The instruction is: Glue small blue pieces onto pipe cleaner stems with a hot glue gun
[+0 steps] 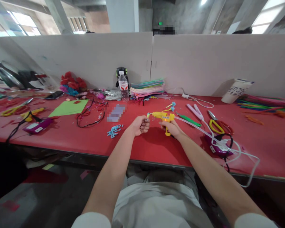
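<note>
My right hand (172, 127) is wrapped round the grip of a yellow hot glue gun (160, 115), whose nozzle points left. A clear glue stick (187, 122) trails from its back end. Just before the nozzle, my left hand (141, 125) pinches a small yellow and light blue piece (148, 116); its exact kind is too small to make out. The nozzle tip touches or nearly touches this piece. Several short blue pieces (114, 130) lie in a pile left of my left hand. Beyond the glue gun lie small yellow stems with blue fuzzy ends (172, 106).
Right of the gun lie a green-handled tool (190, 120), a pink flat iron (195, 111), scissors (216, 125) and a purple power strip (219, 148) with tangled cords. A water bottle (123, 87) and pipe cleaners (147, 88) stand by the partition. Leftward are green paper (67, 107) and another power strip (38, 125).
</note>
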Motion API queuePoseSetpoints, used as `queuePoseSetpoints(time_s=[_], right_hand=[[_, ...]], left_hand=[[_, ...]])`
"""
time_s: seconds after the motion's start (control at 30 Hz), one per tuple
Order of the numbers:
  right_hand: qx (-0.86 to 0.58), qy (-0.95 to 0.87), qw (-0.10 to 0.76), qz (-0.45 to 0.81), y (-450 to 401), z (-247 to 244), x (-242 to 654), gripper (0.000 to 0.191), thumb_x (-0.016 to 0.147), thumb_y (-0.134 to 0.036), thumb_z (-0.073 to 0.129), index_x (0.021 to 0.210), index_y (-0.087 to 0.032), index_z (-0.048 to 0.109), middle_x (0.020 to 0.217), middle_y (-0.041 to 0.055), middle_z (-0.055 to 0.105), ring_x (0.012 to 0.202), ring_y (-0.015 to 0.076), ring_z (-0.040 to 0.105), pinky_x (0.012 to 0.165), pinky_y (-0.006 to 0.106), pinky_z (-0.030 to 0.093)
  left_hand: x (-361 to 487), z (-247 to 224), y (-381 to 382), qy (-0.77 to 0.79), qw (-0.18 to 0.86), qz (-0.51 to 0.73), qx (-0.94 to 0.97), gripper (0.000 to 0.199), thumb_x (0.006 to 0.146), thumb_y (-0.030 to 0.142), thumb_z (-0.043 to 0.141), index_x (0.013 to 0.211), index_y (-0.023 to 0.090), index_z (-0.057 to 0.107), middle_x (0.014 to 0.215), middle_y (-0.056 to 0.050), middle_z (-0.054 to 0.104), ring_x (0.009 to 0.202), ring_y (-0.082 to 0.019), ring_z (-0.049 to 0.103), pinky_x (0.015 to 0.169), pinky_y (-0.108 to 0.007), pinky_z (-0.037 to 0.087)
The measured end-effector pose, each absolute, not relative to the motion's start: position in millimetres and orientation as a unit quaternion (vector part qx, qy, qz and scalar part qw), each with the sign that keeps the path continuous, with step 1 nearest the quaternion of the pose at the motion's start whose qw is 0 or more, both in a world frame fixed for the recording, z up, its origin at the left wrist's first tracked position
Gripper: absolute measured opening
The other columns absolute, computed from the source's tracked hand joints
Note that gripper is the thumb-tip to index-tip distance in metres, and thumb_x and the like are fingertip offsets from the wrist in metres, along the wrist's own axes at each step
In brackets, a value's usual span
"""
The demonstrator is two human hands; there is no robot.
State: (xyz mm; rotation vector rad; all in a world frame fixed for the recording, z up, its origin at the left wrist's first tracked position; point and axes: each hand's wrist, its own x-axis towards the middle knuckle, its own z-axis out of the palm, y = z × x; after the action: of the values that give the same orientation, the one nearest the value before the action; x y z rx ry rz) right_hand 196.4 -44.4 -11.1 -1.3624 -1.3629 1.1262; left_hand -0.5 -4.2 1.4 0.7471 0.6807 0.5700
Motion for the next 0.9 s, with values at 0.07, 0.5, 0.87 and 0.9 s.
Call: queuePoseSetpoints(time_s=[0.07,0.5,0.87,0.9], right_hand=[[-0.548,-0.547,0.45,0.445,-39.2,-15.8,200.3,0.028,0.066,-0.044,0.062,0.059,-0.019,0.051,0.054,-0.0003,0.053,0.05,0.011,0.045,0.049,0.025,0.035],[-0.722,-0.633,0.254,0.118,-8.9,-18.9,262.1,0.047,0.077,-0.06,0.061,0.094,-0.017,0.069,0.082,0.0107,0.07,0.079,0.0252,0.066,0.067,0.029,0.044],[-0.746,-0.651,0.124,0.065,-53.9,-1.1,275.2,0.06,0.077,-0.076,0.045,0.071,-0.02,0.064,0.056,0.0064,0.058,0.056,0.0211,0.058,0.052,0.029,0.034],[-0.747,-0.653,0.113,0.057,-57.0,-2.5,276.5,0.061,0.076,-0.077,0.044,0.072,-0.02,0.064,0.057,0.0065,0.059,0.056,0.0215,0.059,0.052,0.029,0.034]], left_hand=[[-1.4,1.8,-5.0,0.307,0.839,0.27,0.36,0.021,0.072,0.021,0.049,0.057,0.018,0.033,0.048,0.008,0.018,0.035,-0.004,0.015,0.035,-0.018,0.014],[1.2,6.9,-12.3,0.267,0.803,0.314,0.431,0.024,0.082,0.021,0.051,0.063,0.016,0.039,0.052,0.007,0.023,0.038,-0.003,0.019,0.037,-0.017,0.018],[4.7,0.3,-9.0,0.341,0.7,0.419,0.468,0.027,0.081,0.034,0.064,0.071,0.015,0.048,0.052,0.009,0.027,0.038,-0.002,0.022,0.038,-0.016,0.016],[5.1,0.3,-9.3,0.348,0.695,0.422,0.467,0.027,0.081,0.034,0.064,0.071,0.015,0.048,0.051,0.009,0.027,0.038,-0.002,0.022,0.038,-0.016,0.016]])
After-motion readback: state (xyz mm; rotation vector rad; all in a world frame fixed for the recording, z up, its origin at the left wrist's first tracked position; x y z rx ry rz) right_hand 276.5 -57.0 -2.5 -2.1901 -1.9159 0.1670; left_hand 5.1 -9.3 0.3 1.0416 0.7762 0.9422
